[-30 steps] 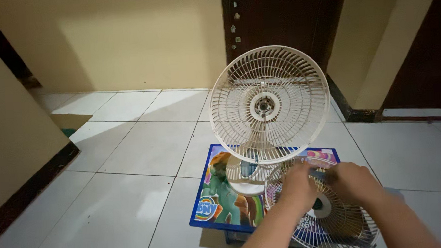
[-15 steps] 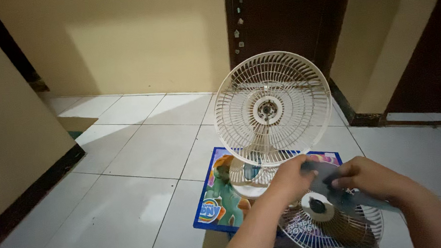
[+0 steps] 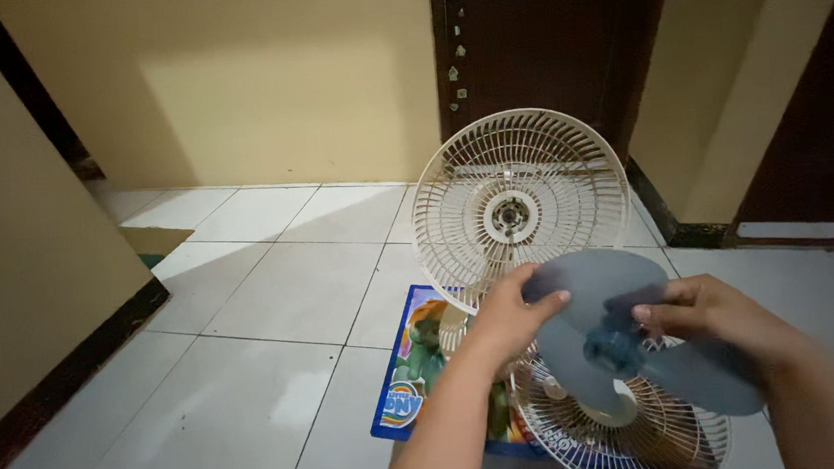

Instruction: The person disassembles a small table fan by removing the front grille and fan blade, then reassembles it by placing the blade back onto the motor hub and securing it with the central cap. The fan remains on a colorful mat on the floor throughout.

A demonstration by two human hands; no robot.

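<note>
Straight ahead of the hands, beyond them on the tiled floor (image 3: 251, 298), stands the fan body with its cream rear grille (image 3: 519, 207), upright and facing me, its bare motor shaft (image 3: 511, 216) at the centre. That shaft lies up and slightly left of what I hold, and the line from the blade's hub to the shaft is the relation I watch most closely.

Below the hands, a second cream grille (image 3: 632, 431) lies flat on the floor, partly over a colourful mat.

Between the two grilles, I hold the grey-blue fan blade (image 3: 618, 334) in the air with both hands. Its flat face is tilted toward me, with no single long axis; three broad lobes spread from the hub (image 3: 614, 340), one up, one down toward the flat grille, one out to the right. My left hand (image 3: 510, 315) grips the upper left lobe, fingers curled over its edge. My right hand (image 3: 711, 320) closes narrowly at the hub, fingertips pinching it, the lower right lobe passing under the wrist. The left hand is the nearer one to the standing grille, close beneath its lower rim.

Lying on the floor under the fan, the rectangular mat (image 3: 414, 375) has a blue border and a cartoon print in orange and green, with a round blue and yellow emblem at its near left corner. On the dark door (image 3: 540, 51) behind, a column of small pale stickers (image 3: 453, 50) runs down the left edge.
</note>
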